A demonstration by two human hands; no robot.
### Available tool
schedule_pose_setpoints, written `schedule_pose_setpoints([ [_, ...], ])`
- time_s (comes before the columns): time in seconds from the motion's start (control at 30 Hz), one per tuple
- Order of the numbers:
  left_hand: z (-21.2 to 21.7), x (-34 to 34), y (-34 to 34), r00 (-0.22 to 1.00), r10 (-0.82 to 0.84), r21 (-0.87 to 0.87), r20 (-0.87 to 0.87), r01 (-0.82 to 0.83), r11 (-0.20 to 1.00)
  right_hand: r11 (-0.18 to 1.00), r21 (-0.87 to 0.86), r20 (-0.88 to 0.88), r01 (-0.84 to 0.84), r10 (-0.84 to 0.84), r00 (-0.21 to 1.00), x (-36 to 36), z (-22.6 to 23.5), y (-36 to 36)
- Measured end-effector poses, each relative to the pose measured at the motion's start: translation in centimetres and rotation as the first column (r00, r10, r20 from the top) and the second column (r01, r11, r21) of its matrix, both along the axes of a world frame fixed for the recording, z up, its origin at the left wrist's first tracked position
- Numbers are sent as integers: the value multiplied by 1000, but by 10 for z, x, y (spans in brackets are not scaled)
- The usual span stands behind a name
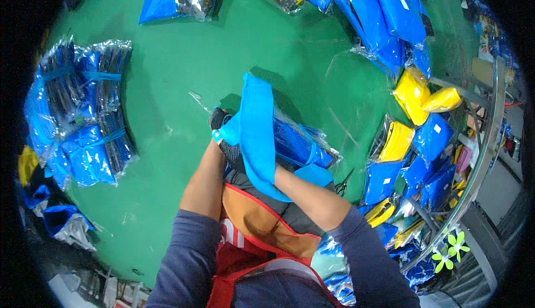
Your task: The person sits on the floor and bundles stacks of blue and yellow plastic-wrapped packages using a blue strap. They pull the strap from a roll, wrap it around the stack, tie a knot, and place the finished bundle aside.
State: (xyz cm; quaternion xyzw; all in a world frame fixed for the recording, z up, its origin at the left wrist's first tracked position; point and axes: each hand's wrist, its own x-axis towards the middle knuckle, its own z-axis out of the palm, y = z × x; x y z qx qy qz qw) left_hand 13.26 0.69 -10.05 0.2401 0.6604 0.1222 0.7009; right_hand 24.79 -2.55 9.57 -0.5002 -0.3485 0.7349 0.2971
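Stack (92, 155): strapped, apparently to keep packets together. Green surface (167, 85) gives room rightward. Left hand (230, 151): clamped on strip (259, 132), central, seemingly for control. Right hand: behind strip, grip cannot be told. Bundle (304, 145) and scissors (343, 184) lie near. Packets (382, 181) crowd the metal rail (491, 132), restricting movement.

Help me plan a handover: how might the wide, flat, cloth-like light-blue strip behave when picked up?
The strip is probably floppy, since it curves and narrows beside the black-gloved left hand. Looking thin, it is likely light for its size. Its matte look suggests it may not be slippery.
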Motion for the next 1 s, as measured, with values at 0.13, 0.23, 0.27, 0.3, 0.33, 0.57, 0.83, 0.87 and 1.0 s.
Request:
schedule_pose_setpoints([
  [0.13,6,-13,-9,972,-173,115,-158,192,975,986,-124,-101,116,-128,987,-7,-41,-42],
  [0.23,21,-10,3,921,-245,200,-304,312,929,950,-240,-188,201,-249,950,-13,-66,-54],
  [0.27,31,-6,10,860,-288,226,-423,407,885,934,-273,-215,232,-294,931,-16,-71,-53],
  [0.3,44,-3,16,750,-331,221,-573,530,818,913,-311,-238,263,-343,909,-19,-74,-51],
  [0.33,62,-1,22,667,-289,222,-687,571,791,889,-350,-257,295,-394,882,-23,-76,-47],
  [0.57,169,-14,37,859,401,-231,318,-340,912,670,-554,-258,494,-702,663,-39,-104,-13],
  [0.83,86,17,18,999,40,379,30,-48,924,926,-157,-127,342,-362,923,-40,-114,-19],
  [0.87,86,13,16,987,-156,530,-25,145,835,956,-133,-185,262,-284,941,-33,-105,-18],
  [1.0,111,-14,23,792,-540,649,-287,575,499,764,-620,-435,178,-523,733,6,-56,2],
])
